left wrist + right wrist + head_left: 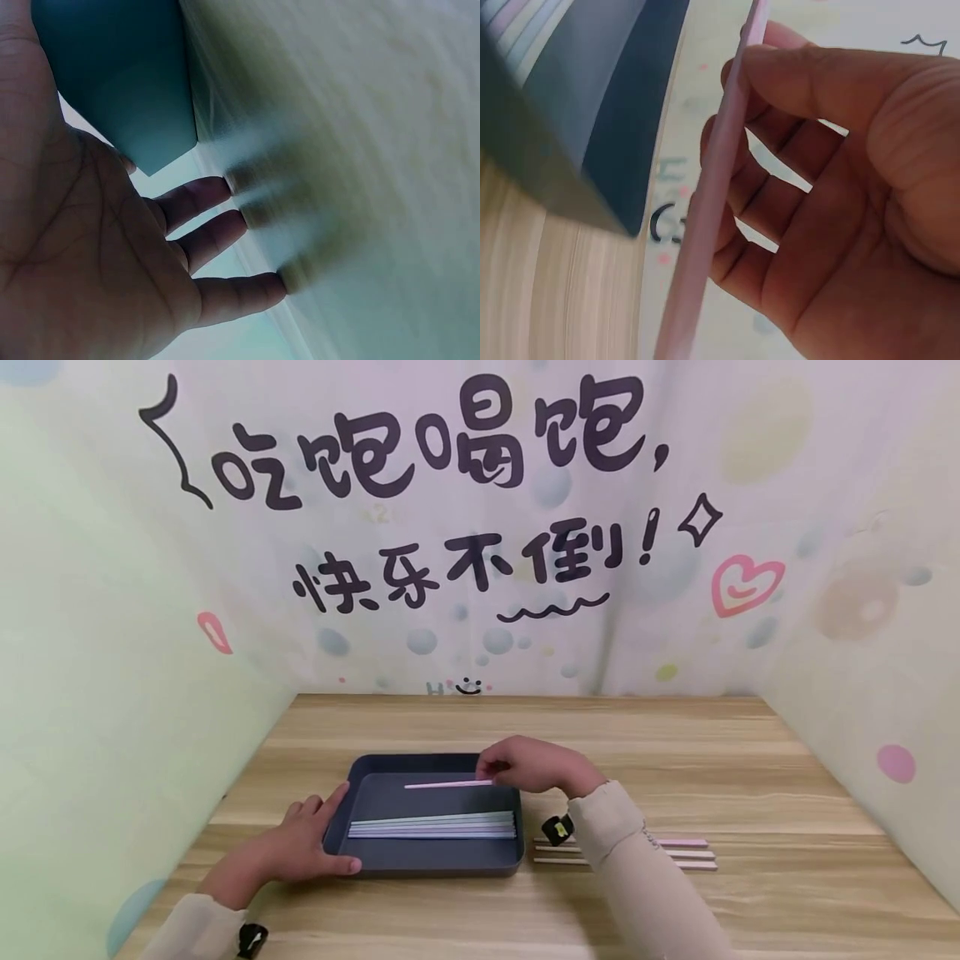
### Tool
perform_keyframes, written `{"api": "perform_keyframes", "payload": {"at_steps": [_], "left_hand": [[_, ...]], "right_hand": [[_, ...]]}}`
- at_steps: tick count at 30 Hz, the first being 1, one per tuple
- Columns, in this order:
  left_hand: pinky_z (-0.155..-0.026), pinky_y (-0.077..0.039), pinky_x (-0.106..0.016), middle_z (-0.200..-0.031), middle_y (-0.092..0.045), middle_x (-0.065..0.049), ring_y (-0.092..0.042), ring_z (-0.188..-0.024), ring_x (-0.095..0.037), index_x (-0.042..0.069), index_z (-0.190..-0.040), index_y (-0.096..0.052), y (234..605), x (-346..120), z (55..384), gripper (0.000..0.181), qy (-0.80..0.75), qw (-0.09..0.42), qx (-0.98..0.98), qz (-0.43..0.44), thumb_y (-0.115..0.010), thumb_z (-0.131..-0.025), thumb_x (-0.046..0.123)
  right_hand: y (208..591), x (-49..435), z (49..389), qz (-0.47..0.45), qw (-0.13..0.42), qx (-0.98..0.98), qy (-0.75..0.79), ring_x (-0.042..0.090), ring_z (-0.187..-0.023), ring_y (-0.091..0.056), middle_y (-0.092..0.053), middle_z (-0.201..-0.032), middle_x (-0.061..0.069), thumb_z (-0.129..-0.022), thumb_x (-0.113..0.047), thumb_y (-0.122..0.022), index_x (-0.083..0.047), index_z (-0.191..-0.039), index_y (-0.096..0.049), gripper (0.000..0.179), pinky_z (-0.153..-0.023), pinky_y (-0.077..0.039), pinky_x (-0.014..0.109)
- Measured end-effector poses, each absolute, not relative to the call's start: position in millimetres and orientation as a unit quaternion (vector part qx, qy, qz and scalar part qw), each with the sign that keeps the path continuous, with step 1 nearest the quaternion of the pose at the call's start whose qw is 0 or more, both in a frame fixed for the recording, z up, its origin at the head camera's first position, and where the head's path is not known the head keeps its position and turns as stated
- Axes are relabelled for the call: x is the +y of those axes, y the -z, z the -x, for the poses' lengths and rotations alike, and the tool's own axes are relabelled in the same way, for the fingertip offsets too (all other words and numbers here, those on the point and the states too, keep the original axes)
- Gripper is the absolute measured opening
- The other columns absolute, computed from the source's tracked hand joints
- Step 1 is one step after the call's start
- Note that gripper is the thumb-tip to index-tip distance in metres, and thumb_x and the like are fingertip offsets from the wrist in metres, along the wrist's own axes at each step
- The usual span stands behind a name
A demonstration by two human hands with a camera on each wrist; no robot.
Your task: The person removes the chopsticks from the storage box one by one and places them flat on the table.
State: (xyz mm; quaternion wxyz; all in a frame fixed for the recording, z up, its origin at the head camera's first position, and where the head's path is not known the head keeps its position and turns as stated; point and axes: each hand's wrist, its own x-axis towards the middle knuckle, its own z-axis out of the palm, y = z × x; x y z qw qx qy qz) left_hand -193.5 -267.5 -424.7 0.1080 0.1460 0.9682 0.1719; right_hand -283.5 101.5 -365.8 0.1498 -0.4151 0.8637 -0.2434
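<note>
My right hand [528, 763] is over the far right part of a dark blue-grey tray [435, 858]. Thumb and fingers pinch a pink chopstick [712, 172], which points left above the tray floor in the head view. Several pale chopsticks [431, 827] lie side by side along the tray's near half. At the tray's left wall is my left hand [303, 843], its fingers spread and its thumb at the near left corner. The left wrist view shows three fingertips reaching down to the table, beside the tray's outer wall.
To the right of the tray, several more chopsticks [693, 854] lie on the wood-grain table [465, 918], partly covered by my right sleeve. A printed curtain [450, 643] hangs behind the table, with pale walls on both sides.
</note>
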Motion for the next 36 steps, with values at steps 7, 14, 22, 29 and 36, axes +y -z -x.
{"api": "perform_keyframes", "payload": {"at_steps": [7, 14, 22, 29, 36], "left_hand": [[-0.087, -0.044, -0.058, -0.127, -0.042, -0.029, -0.040, -0.113, -0.043, 0.001, -0.156, -0.018, 426, -268, 192, 0.119, -0.175, 0.110, 0.967, -0.147, -0.077, -0.074, 0.064], [-0.087, -0.044, -0.058, -0.127, -0.043, -0.029, -0.041, -0.112, -0.042, 0.001, -0.156, -0.018, 428, -270, 194, 0.119, -0.169, 0.110, 0.968, -0.148, -0.076, -0.074, 0.065], [-0.087, -0.044, -0.059, -0.127, -0.043, -0.028, -0.041, -0.112, -0.043, 0.002, -0.157, -0.018, 429, -271, 196, 0.119, -0.170, 0.111, 0.967, -0.151, -0.076, -0.074, 0.066], [-0.086, -0.044, -0.059, -0.126, -0.043, -0.028, -0.041, -0.111, -0.043, 0.001, -0.156, -0.018, 429, -271, 196, 0.119, -0.169, 0.112, 0.968, -0.147, -0.076, -0.074, 0.066], [-0.086, -0.044, -0.059, -0.126, -0.043, -0.027, -0.041, -0.111, -0.044, 0.001, -0.156, -0.018, 430, -270, 196, 0.119, -0.170, 0.106, 0.968, -0.154, -0.076, -0.075, 0.066]], "right_hand": [[368, 133, 287, 0.397, 0.185, 0.862, 0.254, 0.014, -0.081, -0.054, -0.062, -0.089, 0.001, -0.094, 0.003, -0.058, -0.009, -0.097, -0.068, 0.016, -0.072, -0.046, 0.033], [371, 168, 288, 0.371, 0.220, 0.867, 0.249, 0.013, -0.080, -0.053, -0.058, -0.085, -0.004, -0.092, 0.004, -0.056, -0.013, -0.094, -0.066, 0.019, -0.072, -0.044, 0.031], [372, 198, 287, 0.352, 0.247, 0.875, 0.222, 0.013, -0.079, -0.051, -0.056, -0.083, -0.005, -0.089, 0.005, -0.054, -0.007, -0.095, -0.064, 0.017, -0.072, -0.042, 0.031], [372, 213, 287, 0.329, 0.274, 0.882, 0.199, 0.013, -0.076, -0.049, -0.054, -0.081, -0.003, -0.085, 0.008, -0.054, -0.005, -0.092, -0.062, 0.017, -0.070, -0.040, 0.030], [376, 230, 283, 0.311, 0.310, 0.876, 0.197, 0.010, -0.066, -0.045, -0.051, -0.078, -0.003, -0.076, 0.014, -0.046, -0.004, -0.089, -0.060, 0.026, -0.063, -0.037, 0.026]]}}
